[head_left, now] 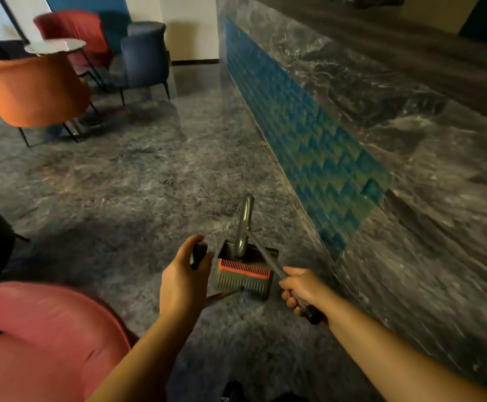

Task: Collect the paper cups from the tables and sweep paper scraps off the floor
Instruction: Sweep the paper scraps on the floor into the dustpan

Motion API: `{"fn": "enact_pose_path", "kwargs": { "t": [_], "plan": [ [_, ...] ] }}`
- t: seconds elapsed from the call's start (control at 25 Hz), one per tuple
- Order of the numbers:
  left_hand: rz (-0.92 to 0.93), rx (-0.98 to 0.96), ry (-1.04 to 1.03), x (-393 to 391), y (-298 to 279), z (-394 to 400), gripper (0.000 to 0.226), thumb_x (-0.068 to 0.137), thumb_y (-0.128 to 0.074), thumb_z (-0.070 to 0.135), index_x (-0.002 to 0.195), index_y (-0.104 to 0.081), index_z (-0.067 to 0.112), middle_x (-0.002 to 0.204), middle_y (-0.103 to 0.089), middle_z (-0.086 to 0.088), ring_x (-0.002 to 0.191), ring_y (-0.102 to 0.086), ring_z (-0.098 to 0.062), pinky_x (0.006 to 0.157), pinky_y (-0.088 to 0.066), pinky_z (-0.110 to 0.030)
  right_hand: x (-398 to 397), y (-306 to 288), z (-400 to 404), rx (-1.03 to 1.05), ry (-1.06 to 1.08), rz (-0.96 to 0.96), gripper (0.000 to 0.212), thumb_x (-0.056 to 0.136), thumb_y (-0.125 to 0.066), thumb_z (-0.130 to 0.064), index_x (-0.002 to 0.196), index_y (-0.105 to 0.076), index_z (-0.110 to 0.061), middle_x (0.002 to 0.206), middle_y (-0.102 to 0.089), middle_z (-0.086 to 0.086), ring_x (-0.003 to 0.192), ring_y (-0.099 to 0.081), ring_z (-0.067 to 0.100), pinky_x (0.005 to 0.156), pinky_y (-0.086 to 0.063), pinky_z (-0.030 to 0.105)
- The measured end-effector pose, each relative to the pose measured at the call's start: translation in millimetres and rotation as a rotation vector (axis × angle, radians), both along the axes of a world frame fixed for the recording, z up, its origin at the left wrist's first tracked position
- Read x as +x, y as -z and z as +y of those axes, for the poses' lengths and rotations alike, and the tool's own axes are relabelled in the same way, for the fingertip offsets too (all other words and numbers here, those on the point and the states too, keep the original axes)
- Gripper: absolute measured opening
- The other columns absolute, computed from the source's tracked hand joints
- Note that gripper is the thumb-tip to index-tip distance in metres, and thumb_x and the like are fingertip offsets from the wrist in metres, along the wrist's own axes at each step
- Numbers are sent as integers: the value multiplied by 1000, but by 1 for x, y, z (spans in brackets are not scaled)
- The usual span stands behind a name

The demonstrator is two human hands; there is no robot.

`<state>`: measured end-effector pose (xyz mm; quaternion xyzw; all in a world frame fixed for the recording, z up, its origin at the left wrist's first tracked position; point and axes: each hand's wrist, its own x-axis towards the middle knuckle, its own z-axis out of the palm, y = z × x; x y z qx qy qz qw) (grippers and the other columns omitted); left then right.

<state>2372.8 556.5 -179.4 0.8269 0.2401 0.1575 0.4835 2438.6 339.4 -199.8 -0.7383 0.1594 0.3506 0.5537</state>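
Both hands [184, 274] gripping handles [268, 261].

Grey dustpan [243, 274] with an orange comb strip, standing on the marble floor [126, 181] just beside the counter base. Grey handle rising from its rear, tilted. Slim broom pole [268, 261] crossing above it, black-tipped. No cups or scraps discernible.

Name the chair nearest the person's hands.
The pink velvet chair at lower left, beside the left hand; the orange, red and dark blue chairs stand far off around the round table.
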Motion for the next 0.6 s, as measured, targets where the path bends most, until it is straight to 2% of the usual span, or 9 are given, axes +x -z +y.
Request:
{"fn": "enact_pose_path", "kwargs": {
  "t": [0.16, 0.32, 0.48, 0.6],
  "plan": [
    [23, -3, 10, 112, -7, 40, 33, 88, -68, 34, 117, -57, 46, 109, -69, 16, 71, -52, 16, 61, -42, -11, 107, -11, 41, 16, 30, 17, 54, 97, -43, -3, 147, -32, -19, 57, -47, 6, 31, -41, 7, 32, -30, 15],
    [29, 27, 8, 235, 0, 82, 39, 88, -66, 40, 125, -54, 45, 111, -68, 16, 74, -52, 11, 61, -41, -13, 227, -11, 77, 31, -7, -7, 40, 97, -43, -2, 136, -44, -11, 55, -46, 6, 34, -40, 8, 33, -30, 15],
    [30, 35, -36, 366, 6, 117, 38, 89, -65, 39, 125, -53, 46, 113, -68, 12, 76, -55, 6, 62, -42, -16, 367, -4, 118, 18, -42, -11, 38, 97, -42, -1, 135, -45, -7, 57, -45, 7, 35, -40, 9, 32, -30, 15],
    [35, 40, -76, 459, -4, 142, 38, 89, -65, 40, 124, -52, 48, 110, -68, 16, 78, -56, 5, 62, -43, -16, 465, -10, 152, 7, -56, -10, 39, 97, -42, 0, 136, -44, -6, 57, -44, 8, 35, -39, 10, 30, -30, 15]
  ]
}}
